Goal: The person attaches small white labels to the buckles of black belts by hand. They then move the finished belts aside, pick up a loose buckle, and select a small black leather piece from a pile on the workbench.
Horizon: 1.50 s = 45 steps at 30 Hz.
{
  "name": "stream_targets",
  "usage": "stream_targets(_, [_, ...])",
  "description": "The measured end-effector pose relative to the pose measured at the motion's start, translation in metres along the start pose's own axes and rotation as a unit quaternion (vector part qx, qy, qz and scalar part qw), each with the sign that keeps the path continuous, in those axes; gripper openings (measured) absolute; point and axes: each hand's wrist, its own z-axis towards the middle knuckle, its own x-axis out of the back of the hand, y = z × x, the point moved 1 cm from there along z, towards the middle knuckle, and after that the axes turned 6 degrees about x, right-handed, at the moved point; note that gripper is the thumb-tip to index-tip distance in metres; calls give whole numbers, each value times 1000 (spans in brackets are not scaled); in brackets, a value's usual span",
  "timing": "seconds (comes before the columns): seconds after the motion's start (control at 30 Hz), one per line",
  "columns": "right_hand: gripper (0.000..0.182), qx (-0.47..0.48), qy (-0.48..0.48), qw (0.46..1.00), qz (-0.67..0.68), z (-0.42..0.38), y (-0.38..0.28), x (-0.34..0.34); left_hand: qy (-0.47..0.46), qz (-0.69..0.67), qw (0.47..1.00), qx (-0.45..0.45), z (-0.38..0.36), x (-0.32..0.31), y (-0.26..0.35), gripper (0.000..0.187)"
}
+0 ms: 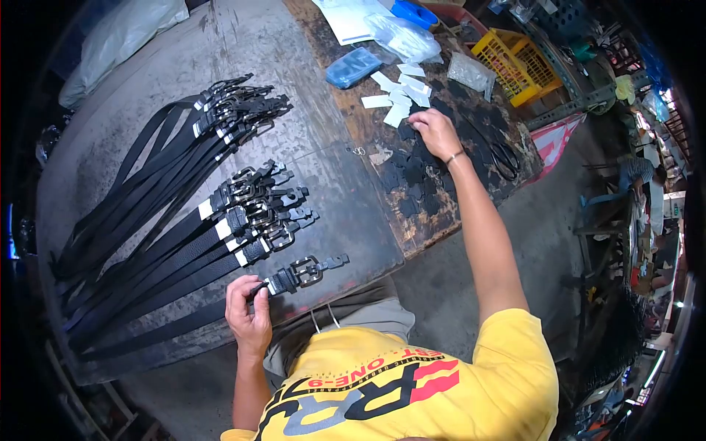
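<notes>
My left hand (248, 312) is closed on a black belt (176, 325) just behind its buckle, at the table's near edge. The belt's dark metal buckle (307, 272) points right, with a white label by my fingers and a small black piece at its tip. Further off, my right hand (435, 134) reaches down to the scattered black pieces (412, 167), beside a heap of white paper tags (401, 95). Its thumb and fingers are pinched together; whatever lies between them is too small to make out.
Two bundles of black belts, a far one (158, 158) and a nearer one (180, 234), lie on the left. A blue plastic box (354, 67), clear bags (403, 38) and a black cord (504, 158) are on the brown board. Beyond stands a yellow crate (507, 70).
</notes>
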Motion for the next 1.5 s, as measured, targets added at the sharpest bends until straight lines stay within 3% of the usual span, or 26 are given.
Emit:
stream_targets(0.07, [18, 19, -18, 999, -19, 24, 8, -9, 5, -132, 985, 108, -3, -5, -6, 9])
stream_targets(0.17, [19, -23, -102, 995, 6, 49, 6, -14, -7, -166, 977, 133, -5, -3, -4, 12])
stream_targets(0.27, [20, 28, -102, 994, -37, 62, 3, -15, -4, -184, 971, 154, -8, -1, -11, 15])
stream_targets(0.4, [21, 24, -142, 987, -73, 87, 8, -16, -5, -153, 972, 181, -2, 0, -12, 16])
stream_targets(0.5, [29, 13, -182, 981, -63, 103, 11, -25, -7, -160, 975, 152, 7, -1, -14, 16])
stream_targets(0.57, [40, 1, -247, 965, -88, 110, 10, -33, -8, 2, 1000, 6, 14, 2, -15, 15])
stream_targets(0.7, [31, -19, -294, 952, -86, 118, 5, -33, 15, 1, 1000, 22, 13, 3, -14, 17])
stream_targets(0.77, [29, 8, -283, 955, -85, 119, 5, -35, 35, -158, 973, 167, 13, -3, -8, 15])
stream_targets(0.8, [28, 33, -271, 958, -86, 119, 4, -35, 37, -156, 973, 167, 15, -6, -5, 15])
stream_targets(0.87, [23, 99, -223, 969, -34, 119, -1, -36, 45, -166, 975, 140, 23, -13, -1, 14])
stream_targets(0.93, [18, 66, -135, 988, 29, 104, -24, -20, 3, -178, 977, 116, 37, -18, 5, 10])
stream_targets(0.97, [15, 94, -117, 988, 42, 97, -35, -14, -22, -208, 969, 127, 45, -21, 11, 10])
stream_targets(1.0, [16, 100, -119, 987, 39, 84, -66, 0, -19, -195, 979, 61, 54, -28, 9, 11])
stream_targets(1.07, [18, 226, -116, 962, 96, 53, -88, -8, -46, -133, 990, 8, 66, -32, 29, 11])
stream_targets(1.1, [17, 275, -171, 944, 58, 31, -120, -1, -68, -108, 992, -20, 71, -35, 41, 12])
stream_targets(1.13, [17, 302, -164, 928, 143, 5, -129, -12, -89, -82, 991, -48, 74, -40, 50, 13])
stream_targets(1.2, [24, 324, -168, 904, 223, -42, -175, -9, -169, -85, 981, -35, 74, -52, 55, 13])
stream_targets(1.27, [25, 216, -217, 890, 339, -69, -199, -9, -191, -98, 975, -63, 70, -64, 51, 13])
stream_targets(1.33, [23, 121, -271, 882, 366, -70, -196, -3, -270, -202, 935, 112, 57, -66, 39, 10])
stream_targets(1.4, [18, 66, -214, 885, 408, -55, -168, -10, -253, -238, 927, 143, 48, -66, 32, 9])
stream_targets(1.47, [16, 117, -69, 970, 201, -27, -128, -25, -208, -324, 903, 192, 42, -66, 25, 10])
stream_targets(1.5, [17, 101, -81, 984, 119, -16, -108, -38, -183, -357, 888, 225, 41, -65, 24, 15])
